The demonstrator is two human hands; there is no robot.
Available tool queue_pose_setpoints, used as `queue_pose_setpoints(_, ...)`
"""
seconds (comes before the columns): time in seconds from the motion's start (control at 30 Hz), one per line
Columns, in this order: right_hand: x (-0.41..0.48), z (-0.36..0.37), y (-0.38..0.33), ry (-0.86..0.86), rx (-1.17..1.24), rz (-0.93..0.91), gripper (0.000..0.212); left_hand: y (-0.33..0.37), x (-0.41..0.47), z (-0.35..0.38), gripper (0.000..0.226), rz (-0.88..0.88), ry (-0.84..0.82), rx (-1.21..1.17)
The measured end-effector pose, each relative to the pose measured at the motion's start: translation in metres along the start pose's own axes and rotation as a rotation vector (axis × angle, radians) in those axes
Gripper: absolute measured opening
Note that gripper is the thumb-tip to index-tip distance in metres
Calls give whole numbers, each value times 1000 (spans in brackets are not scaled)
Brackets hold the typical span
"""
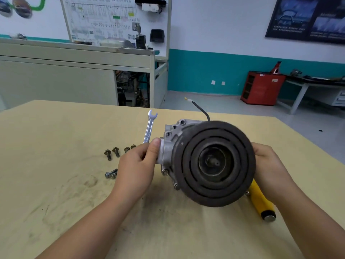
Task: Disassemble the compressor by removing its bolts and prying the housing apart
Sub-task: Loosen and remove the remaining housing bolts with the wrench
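Grey cast-metal compressor (212, 161) with a black grooved pulley sits between our hands over the right half of the pale wooden table (56, 137). Its long axis runs away from us and the pulley face points back at us. Our left grip (138, 165) pinches the housing's left edge with the thumb on top. Our right grip (268, 161) curls round the pulley's right rim. We count six loose flanged bolts (107, 154), one silver open-ended wrench (149, 128) and one yellow-handled tool (261, 200).

We log a stained tan tabletop (56, 202); on it lie six loose bolts (116, 151), a wrench (149, 128), a yellow-handled tool (261, 200).
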State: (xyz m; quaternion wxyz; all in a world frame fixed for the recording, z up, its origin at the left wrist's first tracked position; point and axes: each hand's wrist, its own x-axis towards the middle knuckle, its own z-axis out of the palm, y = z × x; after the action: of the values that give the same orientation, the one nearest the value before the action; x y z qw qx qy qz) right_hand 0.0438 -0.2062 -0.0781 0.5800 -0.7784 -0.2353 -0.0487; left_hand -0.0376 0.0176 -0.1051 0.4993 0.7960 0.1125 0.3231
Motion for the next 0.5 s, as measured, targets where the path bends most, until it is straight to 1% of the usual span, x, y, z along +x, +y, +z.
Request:
queue_pose_setpoints(0.03, 0, -1, -2, 6, 11, 10, 30, 4, -1, 0, 71, -22, 6, -31)
queue_pose_setpoints(0.13, -2, -4, -6, -6, 47, 37, 52, 9, -2, -1, 61, -108, 7, -133)
queue_pose_setpoints(0.17, -3, -3, -8, -1, 63, 56, 54, 10, -2, -2, 59, -141, 0, -162)
queue_pose_setpoints(0.3, -1, -1, -12, 53, 182, 172, 49, 13, -2, -2, 68, -276, -53, -201)
queue_pose_setpoints(0.37, 2, 5, -13, 79, 229, 221, 48, 13, 0, -4, 68, -318, -57, -200)
queue_pose_setpoints(0.43, 6, 9, -14, 114, 277, 245, 45, 14, 1, -4, 62, -339, -57, -212)
queue_pose_setpoints(0.5, 13, 11, -10, 142, 310, 265, 42, 15, 1, -3, 50, -334, -58, -222)
